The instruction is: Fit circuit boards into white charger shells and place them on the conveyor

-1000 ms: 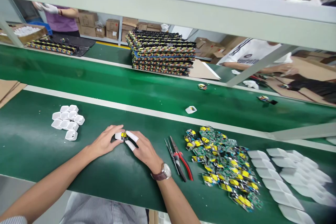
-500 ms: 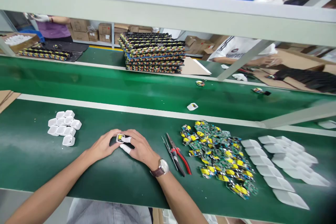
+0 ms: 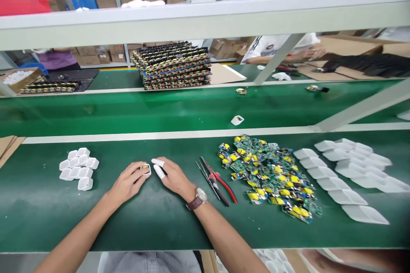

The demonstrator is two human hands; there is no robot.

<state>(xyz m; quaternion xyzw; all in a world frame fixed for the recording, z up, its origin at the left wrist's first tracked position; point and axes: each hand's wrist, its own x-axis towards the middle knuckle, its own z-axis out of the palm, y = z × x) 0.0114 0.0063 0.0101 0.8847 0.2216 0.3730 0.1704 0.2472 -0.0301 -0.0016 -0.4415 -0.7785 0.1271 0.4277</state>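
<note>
My left hand (image 3: 127,183) rests on the green bench and grips a small white housing (image 3: 146,169) with a yellow part inside. My right hand (image 3: 173,176) lies just right of it, fingers stretched toward the housing, two of them in white finger cots. A watch sits on my right wrist. A cluster of empty white housings (image 3: 78,167) lies to the left of my hands. Red-handled pliers (image 3: 219,182) and tweezers lie right of my right hand. Beyond them is a pile of green circuit boards (image 3: 272,177) with yellow parts.
Several white covers (image 3: 342,175) lie in rows at the right. One filled housing (image 3: 237,120) sits on the green conveyor belt (image 3: 160,111) behind the bench. Stacked trays of parts (image 3: 173,65) stand across the belt. Other people work at the far side. A grey shelf beam (image 3: 205,17) crosses overhead.
The view has tilted up and shifted. My right hand's fingers have come off the housing and straightened beside it; my left hand still grips it.
</note>
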